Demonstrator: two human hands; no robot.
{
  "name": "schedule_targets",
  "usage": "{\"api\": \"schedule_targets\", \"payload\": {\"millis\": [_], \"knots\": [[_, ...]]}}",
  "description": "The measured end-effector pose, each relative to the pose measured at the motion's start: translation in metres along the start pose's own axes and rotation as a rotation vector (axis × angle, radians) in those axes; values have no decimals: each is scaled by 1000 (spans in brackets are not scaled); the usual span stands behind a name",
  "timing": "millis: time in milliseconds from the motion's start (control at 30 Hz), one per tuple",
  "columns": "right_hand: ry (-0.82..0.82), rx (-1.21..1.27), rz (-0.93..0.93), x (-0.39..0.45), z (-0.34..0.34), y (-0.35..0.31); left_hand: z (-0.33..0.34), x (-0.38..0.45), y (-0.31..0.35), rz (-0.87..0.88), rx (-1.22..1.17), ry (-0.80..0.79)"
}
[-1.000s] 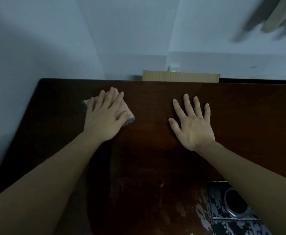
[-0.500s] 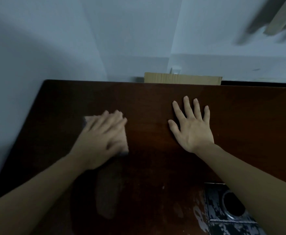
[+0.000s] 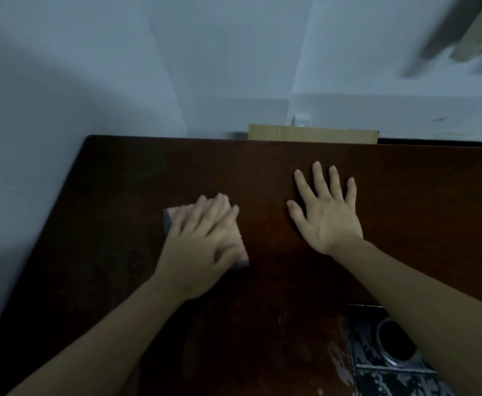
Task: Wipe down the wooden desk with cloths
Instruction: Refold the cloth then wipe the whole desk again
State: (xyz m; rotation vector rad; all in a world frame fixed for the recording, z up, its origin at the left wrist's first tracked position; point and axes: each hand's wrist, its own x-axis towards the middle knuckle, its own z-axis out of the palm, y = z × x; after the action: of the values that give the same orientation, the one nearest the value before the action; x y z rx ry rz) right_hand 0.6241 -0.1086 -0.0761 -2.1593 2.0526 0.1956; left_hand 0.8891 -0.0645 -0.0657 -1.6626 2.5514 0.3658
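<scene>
Desk (image 3: pixel 405 195) — dark wood by pale walls (image 3: pixel 91 67) — left hand (image 3: pixel 202 247) flat on cloth (image 3: pixel 241 247), right hand (image 3: pixel 327 215) splayed bare.

The table (image 3: pixel 291 155) is dark reddish-brown wood with a smooth, faintly glossy finish. The cloth (image 3: pixel 238 244) looks like soft, nubby pink fabric with a grey edge. Behind stands matt tan cardboard (image 3: pixel 311 133).
</scene>
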Motion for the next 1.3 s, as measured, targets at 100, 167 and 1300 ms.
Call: {"api": "schedule_targets", "payload": {"millis": [100,167,1300], "knots": [[-9,-9,4,0,-1,0,9,-15,11,97,29,-13],[-10,-5,2,0,-1,0,9,-10,7,110,31,-14],[-24,14,0,-1,-3,-1,-21,90,-55,-159,48,54]]}}
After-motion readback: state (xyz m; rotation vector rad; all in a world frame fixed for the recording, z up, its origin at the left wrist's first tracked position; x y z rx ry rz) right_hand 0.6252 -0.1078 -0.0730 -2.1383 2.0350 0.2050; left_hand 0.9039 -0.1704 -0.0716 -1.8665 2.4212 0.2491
